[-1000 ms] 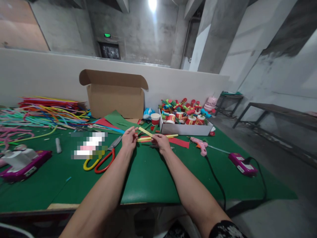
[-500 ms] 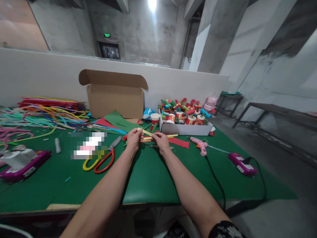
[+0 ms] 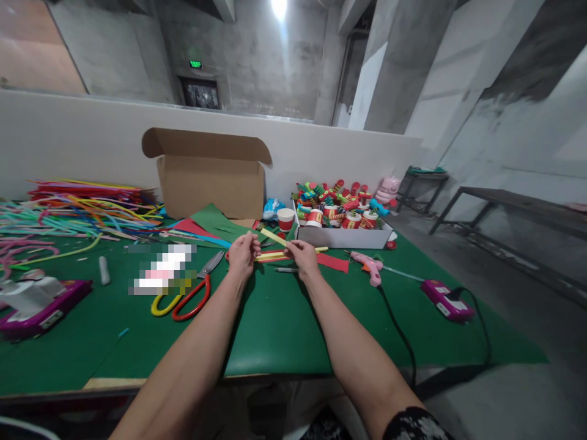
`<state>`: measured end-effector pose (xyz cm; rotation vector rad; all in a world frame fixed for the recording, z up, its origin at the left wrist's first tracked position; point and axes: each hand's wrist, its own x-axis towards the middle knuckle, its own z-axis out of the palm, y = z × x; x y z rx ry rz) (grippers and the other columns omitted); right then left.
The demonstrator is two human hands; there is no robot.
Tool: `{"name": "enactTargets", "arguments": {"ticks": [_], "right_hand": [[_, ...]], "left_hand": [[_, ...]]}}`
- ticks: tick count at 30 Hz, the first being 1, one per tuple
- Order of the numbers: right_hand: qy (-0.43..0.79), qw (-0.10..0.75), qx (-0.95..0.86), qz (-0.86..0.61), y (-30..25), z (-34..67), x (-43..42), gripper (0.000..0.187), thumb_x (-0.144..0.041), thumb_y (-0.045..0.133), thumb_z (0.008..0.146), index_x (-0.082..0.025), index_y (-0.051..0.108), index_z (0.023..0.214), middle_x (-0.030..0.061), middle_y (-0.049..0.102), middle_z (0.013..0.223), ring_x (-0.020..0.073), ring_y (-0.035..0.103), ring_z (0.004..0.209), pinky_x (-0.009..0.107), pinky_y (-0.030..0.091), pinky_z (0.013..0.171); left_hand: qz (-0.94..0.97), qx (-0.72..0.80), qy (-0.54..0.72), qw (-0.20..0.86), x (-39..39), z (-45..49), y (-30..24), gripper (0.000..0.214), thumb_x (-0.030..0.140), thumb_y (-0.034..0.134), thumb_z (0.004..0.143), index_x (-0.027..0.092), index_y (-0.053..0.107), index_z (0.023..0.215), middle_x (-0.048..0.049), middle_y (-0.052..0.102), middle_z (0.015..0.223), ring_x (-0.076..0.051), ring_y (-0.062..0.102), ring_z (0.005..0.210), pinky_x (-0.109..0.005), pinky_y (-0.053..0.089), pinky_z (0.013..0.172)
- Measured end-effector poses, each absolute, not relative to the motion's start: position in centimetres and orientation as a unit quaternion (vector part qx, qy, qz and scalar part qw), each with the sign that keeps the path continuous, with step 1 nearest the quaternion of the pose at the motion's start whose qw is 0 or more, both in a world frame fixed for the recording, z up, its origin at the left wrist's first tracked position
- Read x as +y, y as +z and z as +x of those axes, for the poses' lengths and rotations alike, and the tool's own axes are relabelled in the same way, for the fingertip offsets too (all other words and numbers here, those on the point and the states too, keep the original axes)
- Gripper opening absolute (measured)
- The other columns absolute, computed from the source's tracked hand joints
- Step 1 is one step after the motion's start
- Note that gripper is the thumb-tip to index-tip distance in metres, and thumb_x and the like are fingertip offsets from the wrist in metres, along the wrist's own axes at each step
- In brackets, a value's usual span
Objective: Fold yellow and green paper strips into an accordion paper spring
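Note:
My left hand [image 3: 243, 255] and my right hand [image 3: 302, 257] meet over the far middle of the green table [image 3: 275, 330]. Between their pinched fingers runs a thin yellow paper strip [image 3: 274, 237], tilted up to the left. Under the hands lie more yellow strips [image 3: 293, 252] and a red paper piece [image 3: 332, 262]. Each hand's fingers are closed on the strip.
Scissors [image 3: 183, 297] with red and yellow handles lie to the left. A pink glue gun [image 3: 369, 266] lies to the right, its cord leading to a purple socket block [image 3: 447, 300]. Behind stand an open cardboard box [image 3: 211, 174], a white tray [image 3: 343, 237] of coloured crafts and piled pipe cleaners [image 3: 77, 208].
The hands drew together on the yellow strip, then the right hand lifted slightly and the strip now spans between both pinches. The view shifted a little.

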<state>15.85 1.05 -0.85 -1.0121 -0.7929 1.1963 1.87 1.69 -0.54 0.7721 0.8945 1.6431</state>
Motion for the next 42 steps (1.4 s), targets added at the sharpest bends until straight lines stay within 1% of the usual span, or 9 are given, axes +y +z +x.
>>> {"name": "enactTargets", "arguments": {"ticks": [3, 7, 18, 20, 23, 25, 30, 37, 42], "right_hand": [[0.558, 0.644, -0.305, -0.424, -0.9, 15.9, 1.0, 0.012, -0.019, 0.070, 0.060, -0.016, 0.059, 0.063, -0.0050, 0.059, 0.046, 0.0081, 0.056, 0.045, 0.021, 0.050, 0.057], [0.592, 0.626, -0.309, -0.402, -1.2, 15.2, 0.7, 0.015, -0.022, 0.071, 0.061, -0.016, 0.058, 0.063, -0.0030, 0.062, 0.050, 0.0100, 0.060, 0.049, 0.021, 0.050, 0.056], [0.590, 0.602, -0.343, -0.414, -1.6, 14.7, 0.4, 0.029, -0.031, 0.078, 0.051, -0.017, 0.055, 0.062, -0.0047, 0.060, 0.051, 0.0105, 0.057, 0.048, 0.023, 0.049, 0.052], [0.567, 0.604, -0.342, -0.444, -1.2, 15.2, 0.6, 0.028, -0.033, 0.076, 0.053, -0.017, 0.056, 0.064, -0.0053, 0.058, 0.050, 0.0091, 0.053, 0.044, 0.022, 0.046, 0.048], [0.456, 0.687, -0.325, -0.462, -0.3, 16.6, 1.0, 0.026, -0.037, 0.072, 0.058, -0.017, 0.057, 0.066, -0.0078, 0.054, 0.050, 0.0060, 0.046, 0.043, 0.019, 0.040, 0.045], [0.437, 0.689, -0.356, -0.456, 0.2, 17.3, 1.2, 0.025, -0.035, 0.072, 0.057, -0.016, 0.060, 0.068, -0.0076, 0.054, 0.051, 0.0053, 0.045, 0.045, 0.018, 0.039, 0.045], [0.537, 0.592, -0.426, -0.424, 0.3, 17.5, 1.1, 0.028, -0.035, 0.074, 0.054, -0.015, 0.066, 0.071, -0.0065, 0.054, 0.048, 0.0048, 0.043, 0.043, 0.018, 0.034, 0.042], [0.567, 0.601, -0.391, -0.405, 0.4, 17.3, 1.0, 0.021, -0.025, 0.076, 0.054, -0.014, 0.065, 0.068, -0.0063, 0.052, 0.042, 0.0044, 0.042, 0.038, 0.016, 0.032, 0.036], [0.604, 0.596, -0.353, -0.394, 0.6, 17.4, 0.8, 0.013, -0.018, 0.074, 0.061, -0.014, 0.064, 0.067, -0.0042, 0.055, 0.043, 0.0053, 0.048, 0.039, 0.014, 0.040, 0.039]], "left_hand": [[0.316, 0.392, 0.676, 0.538, 1.7, 1.9, -0.4, 0.028, 0.041, 0.066, 0.072, 0.015, 0.056, 0.071, 0.0018, 0.057, 0.055, -0.006, 0.049, 0.041, -0.016, 0.040, 0.042], [0.401, 0.372, 0.604, 0.579, 1.2, 3.4, -0.9, 0.033, 0.036, 0.078, 0.058, 0.014, 0.060, 0.074, -0.0018, 0.063, 0.066, -0.009, 0.057, 0.053, -0.018, 0.044, 0.049], [0.471, 0.404, 0.576, 0.532, 1.2, 3.8, -1.7, 0.046, 0.051, 0.077, 0.048, 0.012, 0.063, 0.068, -0.0005, 0.061, 0.058, -0.011, 0.054, 0.052, -0.022, 0.038, 0.052], [0.466, 0.416, 0.588, 0.514, 1.4, 3.5, -1.4, 0.045, 0.051, 0.076, 0.047, 0.013, 0.061, 0.066, 0.0008, 0.059, 0.056, -0.011, 0.054, 0.052, -0.022, 0.038, 0.052], [0.470, 0.432, 0.585, 0.500, 1.5, 3.0, -0.9, 0.042, 0.047, 0.076, 0.047, 0.014, 0.059, 0.066, 0.0020, 0.057, 0.053, -0.011, 0.052, 0.050, -0.022, 0.038, 0.051], [0.502, 0.435, 0.552, 0.504, 1.3, 2.6, -0.6, 0.039, 0.044, 0.076, 0.048, 0.013, 0.061, 0.067, 0.0025, 0.056, 0.051, -0.009, 0.048, 0.046, -0.022, 0.036, 0.049], [0.582, 0.406, 0.474, 0.521, 0.8, 2.3, -0.3, 0.033, 0.042, 0.073, 0.056, 0.013, 0.062, 0.065, 0.0034, 0.052, 0.047, -0.007, 0.041, 0.043, -0.020, 0.031, 0.046], [0.582, 0.393, 0.438, 0.561, 0.7, 2.1, -0.7, 0.032, 0.042, 0.073, 0.056, 0.013, 0.061, 0.064, 0.0028, 0.052, 0.049, -0.007, 0.043, 0.045, -0.020, 0.031, 0.046], [0.588, 0.395, 0.429, 0.560, 0.7, 2.2, -0.8, 0.032, 0.042, 0.073, 0.057, 0.013, 0.061, 0.065, 0.0026, 0.052, 0.050, -0.007, 0.043, 0.044, -0.020, 0.031, 0.046]]}}
